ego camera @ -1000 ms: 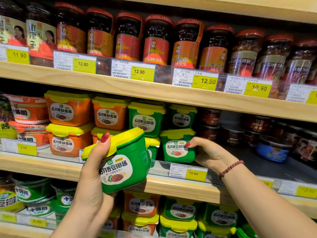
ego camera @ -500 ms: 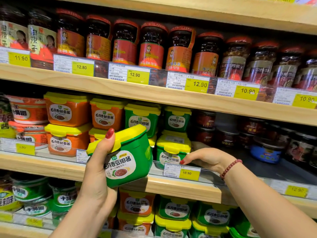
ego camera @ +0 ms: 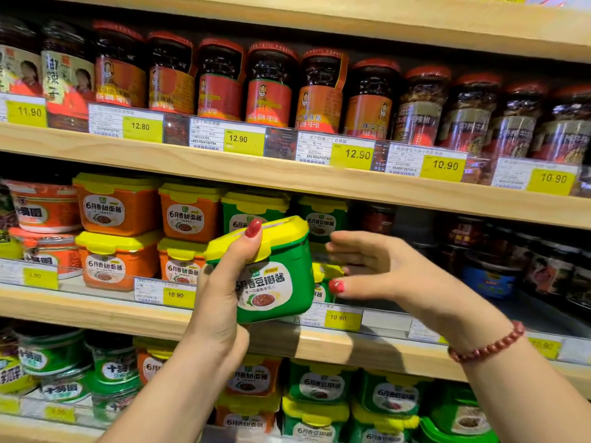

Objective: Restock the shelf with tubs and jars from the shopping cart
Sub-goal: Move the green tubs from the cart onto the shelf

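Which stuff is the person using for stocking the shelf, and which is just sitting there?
In the job: green plastic tub with yellow lid, held by the left hand; open right hand; middle wooden shelf.
Just there: dark glass jars with red lids; orange plastic tubs; yellow price tags.

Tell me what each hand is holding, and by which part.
The left hand grips the green tub by its side, thumb on the yellow lid. The right hand is open beside it and holds nothing.

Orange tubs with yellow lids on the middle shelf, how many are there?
4, in two stacks side by side: upper left tub, lower left tub, upper right tub, lower right tub. More may hide behind them.
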Motion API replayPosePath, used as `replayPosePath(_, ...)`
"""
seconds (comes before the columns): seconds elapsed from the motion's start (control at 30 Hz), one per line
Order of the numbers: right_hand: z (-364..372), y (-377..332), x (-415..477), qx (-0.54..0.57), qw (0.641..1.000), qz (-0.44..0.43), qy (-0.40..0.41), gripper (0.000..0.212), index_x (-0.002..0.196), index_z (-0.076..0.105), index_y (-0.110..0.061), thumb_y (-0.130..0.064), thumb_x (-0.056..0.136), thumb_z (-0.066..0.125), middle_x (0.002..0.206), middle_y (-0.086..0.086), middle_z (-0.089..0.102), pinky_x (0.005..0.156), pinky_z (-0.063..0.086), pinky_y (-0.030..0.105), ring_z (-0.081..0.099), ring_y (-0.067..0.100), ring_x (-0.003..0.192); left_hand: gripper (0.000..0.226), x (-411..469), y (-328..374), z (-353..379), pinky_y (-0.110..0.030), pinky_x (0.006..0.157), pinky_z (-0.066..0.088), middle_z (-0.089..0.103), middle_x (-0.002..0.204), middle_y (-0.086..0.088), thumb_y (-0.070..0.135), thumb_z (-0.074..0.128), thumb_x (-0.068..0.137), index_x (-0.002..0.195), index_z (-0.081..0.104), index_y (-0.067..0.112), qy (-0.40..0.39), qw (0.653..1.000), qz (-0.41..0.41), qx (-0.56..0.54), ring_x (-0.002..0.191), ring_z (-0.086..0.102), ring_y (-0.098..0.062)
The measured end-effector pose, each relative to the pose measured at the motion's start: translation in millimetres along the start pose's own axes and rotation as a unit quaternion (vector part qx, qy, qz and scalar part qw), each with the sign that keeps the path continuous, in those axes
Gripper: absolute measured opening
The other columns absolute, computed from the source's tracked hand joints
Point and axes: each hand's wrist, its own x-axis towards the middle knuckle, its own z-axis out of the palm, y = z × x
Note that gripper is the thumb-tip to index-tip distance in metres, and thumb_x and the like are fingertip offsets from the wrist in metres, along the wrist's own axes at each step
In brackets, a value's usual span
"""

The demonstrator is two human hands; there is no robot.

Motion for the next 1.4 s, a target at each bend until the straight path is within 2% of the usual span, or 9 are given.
replayPosePath(0.2, 28, 4, -2, -0.004, 0.997, -0.069, 0.040, 0.072, 0.121, 0.058, -0.026, -0.026, 0.056, 0.089, 0.114, -0.006, 0.069, 0.094, 0.051, 0.031, 0.065, 0.009, 0.107, 0.055, 8, -13, 31, -0.042, 0.072, 0.058, 0.072, 0.092, -0.016, 0.027, 0.081, 0.057, 0.105, 0.066, 0.004, -0.017, 0.999, 0.028, 0.017, 0.085, 0.070, -0.031)
replayPosePath(0.3, 23, 10, 2, 0.012, 0.994, -0.070, 0.083, 0.063, 0.118, 0.062, -0.017, -0.008, 0.061, 0.089, 0.108, -0.001, 0.072, 0.085, 0.054, 0.027, 0.068, 0.012, 0.100, 0.077, 17, -17, 34, -0.043, 0.079, 0.056, 0.072, 0.101, -0.011, 0.041, 0.082, 0.048, 0.115, 0.059, 0.010, -0.047, 0.995, 0.030, 0.082, 0.092, 0.070, -0.028)
replayPosePath(0.47, 17, 22, 9, 0.071, 0.983, -0.086, 0.146, 0.066, 0.113, 0.062, -0.008, -0.006, 0.054, 0.090, 0.105, 0.003, 0.072, 0.076, 0.053, 0.019, 0.069, 0.010, 0.097, 0.055, 31, -15, 22, -0.017, 0.083, 0.048, 0.071, 0.106, 0.012, 0.057, 0.067, 0.062, 0.109, 0.063, 0.029, -0.137, 0.953, 0.117, 0.243, 0.102, 0.064, -0.004)
replayPosePath(0.57, 12, 26, 21, 0.117, 0.973, -0.074, 0.186, 0.060, 0.110, 0.059, -0.001, 0.004, 0.057, 0.085, 0.100, 0.006, 0.072, 0.068, 0.055, 0.021, 0.071, 0.010, 0.087, 0.055, 34, -25, 0, -0.021, 0.089, 0.049, 0.068, 0.112, 0.012, 0.053, 0.068, 0.064, 0.113, 0.063, 0.030, -0.098, 0.936, 0.153, 0.303, 0.107, 0.061, -0.002)
replayPosePath(0.67, 9, 32, 37, 0.086, 0.973, -0.070, 0.202, 0.060, 0.111, 0.062, -0.004, -0.006, 0.057, 0.087, 0.101, 0.007, 0.073, 0.074, 0.058, 0.031, 0.071, 0.018, 0.093, 0.040, 35, -37, -17, -0.027, 0.092, 0.051, 0.066, 0.111, 0.011, 0.035, 0.075, 0.074, 0.112, 0.066, 0.027, -0.068, 0.887, 0.198, 0.412, 0.104, 0.062, -0.002)
replayPosePath(0.87, 16, 54, 58, 0.130, 0.966, -0.048, 0.217, 0.057, 0.116, 0.061, -0.010, -0.005, 0.064, 0.084, 0.106, 0.004, 0.073, 0.075, 0.056, 0.025, 0.070, 0.015, 0.096, 0.037, 36, -54, -30, -0.009, 0.086, 0.046, 0.061, 0.101, 0.024, 0.017, 0.076, 0.077, 0.112, 0.068, 0.022, -0.045, 0.817, 0.274, 0.506, 0.101, 0.057, 0.007)
replayPosePath(1.03, 16, 61, 66, 0.124, 0.971, -0.028, 0.204, 0.063, 0.121, 0.058, -0.016, -0.015, 0.065, 0.086, 0.110, 0.000, 0.071, 0.083, 0.056, 0.030, 0.069, 0.013, 0.100, 0.039, 36, -65, -32, -0.021, 0.091, 0.049, 0.062, 0.110, 0.016, 0.018, 0.074, 0.079, 0.117, 0.066, 0.022, -0.021, 0.799, 0.302, 0.520, 0.107, 0.052, 0.013)
replayPosePath(1.2, 19, 61, 66, 0.073, 0.974, -0.015, 0.216, 0.063, 0.124, 0.054, -0.021, -0.025, 0.069, 0.084, 0.112, -0.006, 0.068, 0.084, 0.056, 0.027, 0.065, 0.009, 0.101, 0.046, 37, -69, -28, 0.003, 0.094, 0.030, 0.061, 0.114, 0.009, 0.015, 0.075, 0.076, 0.121, 0.064, 0.017, -0.012, 0.792, 0.281, 0.542, 0.107, 0.054, 0.000)
replayPosePath(1.4, 22, 66, 69, -0.037, 0.964, -0.021, 0.261, 0.052, 0.115, 0.056, -0.027, -0.033, 0.070, 0.083, 0.107, -0.007, 0.068, 0.087, 0.055, 0.029, 0.064, 0.007, 0.097, 0.043, 40, -71, -26, 0.002, 0.091, 0.029, 0.062, 0.112, 0.008, 0.015, 0.075, 0.076, 0.118, 0.065, 0.016, -0.002, 0.796, 0.271, 0.542, 0.104, 0.055, -0.003)
